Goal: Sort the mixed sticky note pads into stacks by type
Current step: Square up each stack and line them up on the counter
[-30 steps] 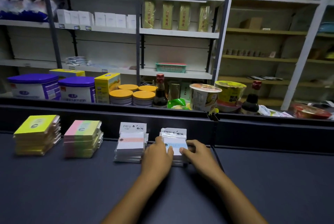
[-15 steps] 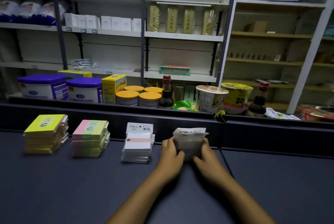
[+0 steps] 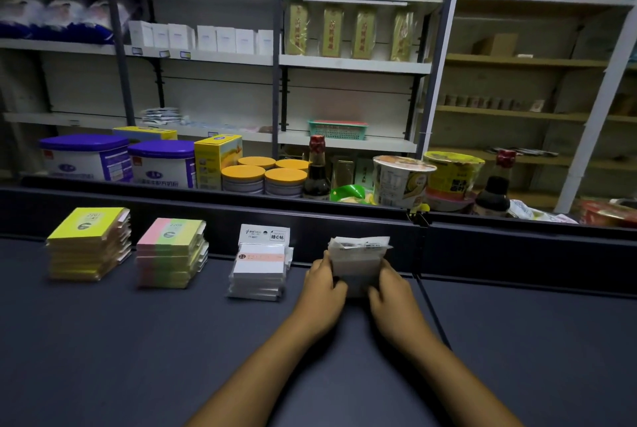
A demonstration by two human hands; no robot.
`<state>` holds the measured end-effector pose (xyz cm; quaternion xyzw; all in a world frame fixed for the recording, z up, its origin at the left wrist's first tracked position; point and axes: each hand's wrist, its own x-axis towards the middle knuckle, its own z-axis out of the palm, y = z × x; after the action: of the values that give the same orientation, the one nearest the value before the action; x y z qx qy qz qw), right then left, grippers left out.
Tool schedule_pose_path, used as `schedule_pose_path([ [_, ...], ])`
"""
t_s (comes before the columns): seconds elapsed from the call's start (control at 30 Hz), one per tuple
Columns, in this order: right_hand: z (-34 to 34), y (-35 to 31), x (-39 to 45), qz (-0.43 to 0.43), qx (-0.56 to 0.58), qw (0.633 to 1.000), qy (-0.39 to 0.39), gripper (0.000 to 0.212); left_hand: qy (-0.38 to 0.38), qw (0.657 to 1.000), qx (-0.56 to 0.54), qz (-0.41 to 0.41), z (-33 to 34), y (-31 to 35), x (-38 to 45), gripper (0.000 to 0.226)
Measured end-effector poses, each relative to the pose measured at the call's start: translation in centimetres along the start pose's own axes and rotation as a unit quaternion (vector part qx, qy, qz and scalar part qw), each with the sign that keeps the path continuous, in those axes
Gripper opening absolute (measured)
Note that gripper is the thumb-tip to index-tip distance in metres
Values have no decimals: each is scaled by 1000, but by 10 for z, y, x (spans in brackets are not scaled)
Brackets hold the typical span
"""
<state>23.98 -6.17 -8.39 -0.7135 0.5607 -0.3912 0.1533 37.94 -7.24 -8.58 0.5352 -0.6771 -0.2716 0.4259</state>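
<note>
Three stacks of sticky note pads lie in a row on the dark counter: a yellow stack (image 3: 88,243) at the left, a pink-and-green stack (image 3: 170,252) beside it, and a white packaged stack (image 3: 260,266) with an orange band. To the right of them stands a bundle of white packaged pads (image 3: 356,263), tipped up on edge. My left hand (image 3: 322,283) grips its left side and my right hand (image 3: 387,287) grips its right side, fingers curled round the bundle's lower part.
A raised dark divider (image 3: 344,216) runs behind the stacks. Beyond it stand tubs (image 3: 86,157), tins, sauce bottles (image 3: 317,169) and noodle cups (image 3: 401,180). Shelving fills the background. A seam (image 3: 431,309) crosses the counter right of my hands.
The white pads lay flat under both hands a second ago. Both hands have since lifted them upright on edge and hold them there.
</note>
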Motion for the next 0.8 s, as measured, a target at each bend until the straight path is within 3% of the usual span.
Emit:
schedule_pose_path([
  [0.3,-2,10,2,19,13,1000,-7,50,-32,998,44,-6,-3,-5,-1,59],
  [0.4,-10,13,6,63,148,987,-18,51,-3,1000,21,4,-10,0,-2,71],
  [0.47,-16,13,8,91,263,960,-24,59,40,998,-40,-13,-16,6,-3,89],
  [0.53,-22,12,9,94,303,948,6,71,74,992,-102,-9,-20,10,-6,95],
  [0.63,-28,11,8,62,259,963,40,86,92,983,-159,13,-23,15,-11,83],
  [0.8,-34,13,9,14,207,978,34,60,85,974,-209,12,-27,20,-14,71],
])
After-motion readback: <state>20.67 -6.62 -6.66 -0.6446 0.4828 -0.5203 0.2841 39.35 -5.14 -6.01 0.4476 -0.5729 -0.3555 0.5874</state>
